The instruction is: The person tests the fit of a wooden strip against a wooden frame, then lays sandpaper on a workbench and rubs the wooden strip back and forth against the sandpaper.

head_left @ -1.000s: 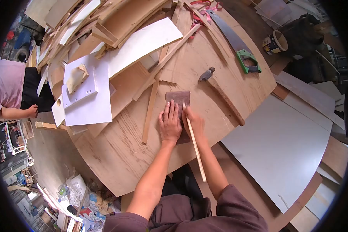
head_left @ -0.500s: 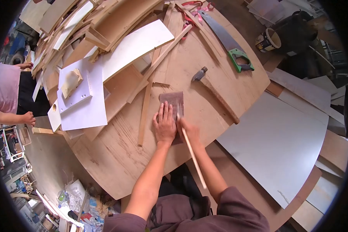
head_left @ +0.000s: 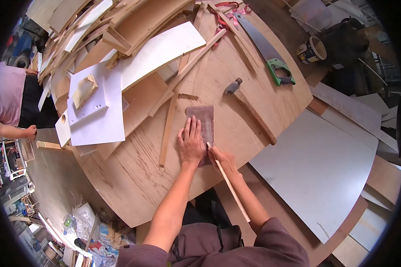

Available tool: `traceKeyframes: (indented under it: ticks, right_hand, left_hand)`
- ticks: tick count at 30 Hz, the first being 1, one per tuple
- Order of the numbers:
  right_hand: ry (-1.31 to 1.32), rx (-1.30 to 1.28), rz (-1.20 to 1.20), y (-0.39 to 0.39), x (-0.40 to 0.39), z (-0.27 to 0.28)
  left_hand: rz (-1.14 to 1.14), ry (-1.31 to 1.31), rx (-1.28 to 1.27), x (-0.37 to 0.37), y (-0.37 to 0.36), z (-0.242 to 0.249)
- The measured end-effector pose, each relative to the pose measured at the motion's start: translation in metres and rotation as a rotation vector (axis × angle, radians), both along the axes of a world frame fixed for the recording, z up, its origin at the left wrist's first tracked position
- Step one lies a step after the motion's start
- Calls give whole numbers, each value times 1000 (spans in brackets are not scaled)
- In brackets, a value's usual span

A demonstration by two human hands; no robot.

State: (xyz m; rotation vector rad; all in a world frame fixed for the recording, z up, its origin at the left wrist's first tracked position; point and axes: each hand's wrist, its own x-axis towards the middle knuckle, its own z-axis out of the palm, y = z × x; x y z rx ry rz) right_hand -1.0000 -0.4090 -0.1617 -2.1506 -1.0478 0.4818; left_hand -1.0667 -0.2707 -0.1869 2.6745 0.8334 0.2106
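Big plywood table underneath; on it, the brown sandpaper sheet pinned flat by the left hand, fingers spread. Right hand grips a thin wooden stick, tip touching the sheet's edge. Hammer lies near.

My left hand lies flat on the sandpaper sheet, my right hand just beside it, holding a thin stick. Beyond my right hand lies the hammer — further off, the saw. A wood strip lies left of my left hand.
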Motion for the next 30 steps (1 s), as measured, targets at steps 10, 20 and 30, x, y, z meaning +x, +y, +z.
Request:
traceKeyframes:
  ticks: [10, 20, 30]
  right_hand:
    - [104, 3, 13, 7, 5, 9]
    - [25, 19, -16, 45, 41, 3]
    - [136, 33, 16, 38, 35, 5]
  left_hand:
    - [-5, -20, -22, 1, 0, 1]
    - [0, -112, -66, -5, 4, -4]
    - [5, -229, -104, -9, 7, -14]
